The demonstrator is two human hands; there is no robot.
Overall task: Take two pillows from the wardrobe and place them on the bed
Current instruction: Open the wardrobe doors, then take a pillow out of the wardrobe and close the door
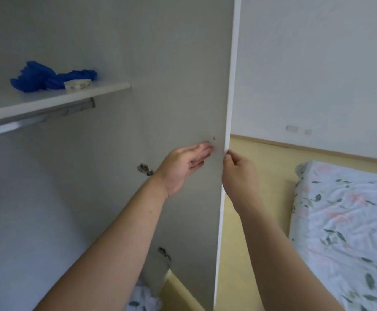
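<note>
The white wardrobe door point(183, 86) stands open, edge-on in the middle of the view. My left hand point(183, 167) lies flat and open against its inner face. My right hand point(239, 176) grips the door's outer edge, fingers wrapped round the far side. A piece of floral fabric point(142, 299), possibly a pillow, shows at the wardrobe's bottom, mostly hidden by my left arm. The bed point(344, 221) with a floral sheet lies at the right.
Inside the wardrobe, a shelf point(55, 99) carries blue gloves point(48, 77) and a small white box point(78, 84), with a hanging rail point(37, 120) beneath. Two hinges point(145, 169) sit on the door's inner face. Yellowish floor point(257, 198) lies between wardrobe and bed.
</note>
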